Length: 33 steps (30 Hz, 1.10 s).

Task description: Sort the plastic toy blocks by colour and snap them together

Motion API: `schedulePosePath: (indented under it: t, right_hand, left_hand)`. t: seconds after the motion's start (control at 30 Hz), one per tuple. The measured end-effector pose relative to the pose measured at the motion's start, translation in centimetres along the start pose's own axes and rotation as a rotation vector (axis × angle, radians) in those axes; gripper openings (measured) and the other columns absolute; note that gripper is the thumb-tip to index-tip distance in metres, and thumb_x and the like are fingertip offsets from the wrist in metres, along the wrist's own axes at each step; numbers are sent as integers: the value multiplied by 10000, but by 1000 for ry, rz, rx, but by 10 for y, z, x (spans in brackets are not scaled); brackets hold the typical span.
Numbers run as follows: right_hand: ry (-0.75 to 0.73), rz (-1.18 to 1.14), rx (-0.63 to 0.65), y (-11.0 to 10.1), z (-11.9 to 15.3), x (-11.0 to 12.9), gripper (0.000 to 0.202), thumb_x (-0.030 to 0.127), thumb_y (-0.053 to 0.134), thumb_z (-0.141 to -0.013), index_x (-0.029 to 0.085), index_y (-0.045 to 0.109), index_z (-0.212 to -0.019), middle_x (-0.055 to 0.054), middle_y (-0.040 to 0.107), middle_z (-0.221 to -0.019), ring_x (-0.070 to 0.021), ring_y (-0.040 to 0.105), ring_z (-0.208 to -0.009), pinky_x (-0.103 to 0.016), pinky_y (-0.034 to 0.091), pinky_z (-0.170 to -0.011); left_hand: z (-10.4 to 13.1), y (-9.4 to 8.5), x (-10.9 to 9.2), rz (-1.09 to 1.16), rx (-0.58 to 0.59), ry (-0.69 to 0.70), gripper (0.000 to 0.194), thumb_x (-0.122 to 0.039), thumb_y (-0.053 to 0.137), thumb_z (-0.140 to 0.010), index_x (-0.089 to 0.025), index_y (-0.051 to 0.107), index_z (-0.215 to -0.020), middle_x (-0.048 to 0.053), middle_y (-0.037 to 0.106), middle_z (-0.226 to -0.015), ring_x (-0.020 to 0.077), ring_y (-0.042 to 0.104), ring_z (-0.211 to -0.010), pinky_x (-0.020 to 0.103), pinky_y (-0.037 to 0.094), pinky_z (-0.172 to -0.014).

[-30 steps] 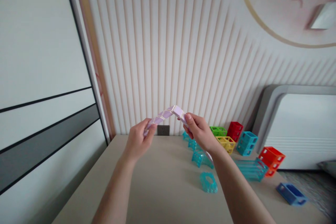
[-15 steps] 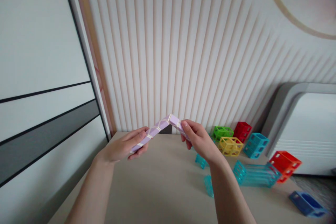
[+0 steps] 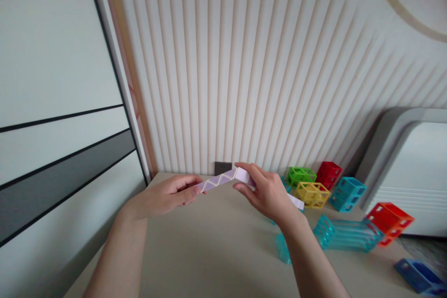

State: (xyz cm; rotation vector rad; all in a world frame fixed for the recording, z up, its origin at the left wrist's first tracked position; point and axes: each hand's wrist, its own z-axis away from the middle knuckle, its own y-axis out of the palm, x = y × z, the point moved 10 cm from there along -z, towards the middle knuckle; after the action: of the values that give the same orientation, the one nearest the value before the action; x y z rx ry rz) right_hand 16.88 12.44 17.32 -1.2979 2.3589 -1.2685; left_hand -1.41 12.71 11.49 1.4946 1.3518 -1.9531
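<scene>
A snake puzzle in pale purple with whitish wedge edges is held up above the table, bent near its middle. Around its left end the fingers of my left hand are closed, the thumb lying along the near side. My right hand pinches it just right of the bend, thumb below and fingers on top. A pale end of the puzzle shows beyond my right wrist. The stretch under my right palm is hidden.
On the table at right stand green, yellow, dark red and blue openwork blocks. Nearer are a clear teal tube piece, a red-orange block and a dark blue block. A ribbed wall rises behind.
My right hand has shifted its grip closer to the bend and turned, palm more downward. The puzzle's left part lies flatter. The view has swung slightly.
</scene>
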Motion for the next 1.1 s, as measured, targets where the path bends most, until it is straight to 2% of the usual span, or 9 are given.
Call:
schedulePosePath:
  t: [0.1, 0.2, 0.27, 0.37, 0.5, 0.6, 0.67, 0.9, 1.1]
  right_hand:
    - [18, -14, -67, -13, 5, 4, 308, 442, 475, -1020, 180, 577, -1144, -21, 652, -749, -160, 594, -596, -248, 364, -564]
    - [115, -138, -91, -22, 10, 3, 255, 418, 446, -1029, 203, 540, -930, 46, 498, -598, -123, 475, -497, -236, 301, -508]
    - [175, -253, -99, -27, 13, 2, 296, 429, 421, -1040, 214, 500, -853, 55, 446, -601, -110, 436, -509, -228, 289, -500]
    - [276, -448, -86, -25, 17, -3, 342, 478, 389, -1046, 214, 517, -871, 52, 441, -637, -99, 402, -520, -213, 303, -484]
    - [431, -677, -37, -11, 20, -13, 368, 539, 383, -1034, 214, 555, -1013, 59, 481, -631, -84, 402, -466, -195, 312, -427]
    - [458, -782, -36, -6, 16, -14, 375, 551, 428, -1016, 223, 537, -1160, 35, 581, -729, -69, 443, -455, -183, 314, -402]
    - [457, -810, -66, -7, 14, -14, 375, 553, 477, -997, 225, 549, -1163, 30, 582, -772, -55, 437, -446, -177, 305, -388]
    - [450, -793, -102, -9, 17, -18, 370, 546, 561, -961, 194, 604, -1066, 69, 440, -618, -57, 351, -419, -183, 256, -371]
    - [412, -597, -179, -20, 19, -19, 344, 502, 588, -953, 202, 619, -1119, 52, 463, -634, -81, 381, -461, -192, 290, -398]
  left_hand:
    - [-2, 4, -17, -45, -51, 73, 445, -579, 475, -964, -195, 610, -1142, -23, 493, -771, 127, 452, -697, 226, 365, -619]
    - [-5, 8, -39, -112, -141, 158, 376, -535, 524, -958, -204, 605, -1119, -16, 526, -832, 131, 485, -736, 225, 382, -648]
    - [-7, 9, -51, -152, -212, 210, 334, -502, 543, -959, -206, 601, -1100, -17, 543, -841, 131, 498, -740, 225, 386, -655]
    - [-10, 10, -62, -180, -288, 256, 307, -475, 538, -969, -206, 601, -1104, -18, 564, -836, 134, 518, -746, 227, 391, -666]
    - [-15, 12, -57, -183, -308, 223, 330, -491, 497, -984, -192, 616, -1056, -34, 519, -757, 119, 475, -672, 221, 352, -591]
    - [-17, 14, -50, -199, -291, 167, 362, -514, 479, -984, -181, 620, -957, -48, 458, -700, 101, 407, -608, 224, 287, -529]
    - [-18, 16, -47, -192, -257, 141, 379, -526, 482, -980, -176, 617, -926, -52, 436, -691, 96, 391, -598, 225, 273, -520]
    - [-17, 24, -44, -30, -173, 119, 427, -564, 474, -969, -165, 621, -929, -38, 451, -674, 104, 400, -594, 225, 288, -510]
    - [-16, 26, -34, -21, -212, 47, 459, -579, 443, -972, -179, 586, -797, -10, 535, -680, 105, 438, -560, 225, 291, -475]
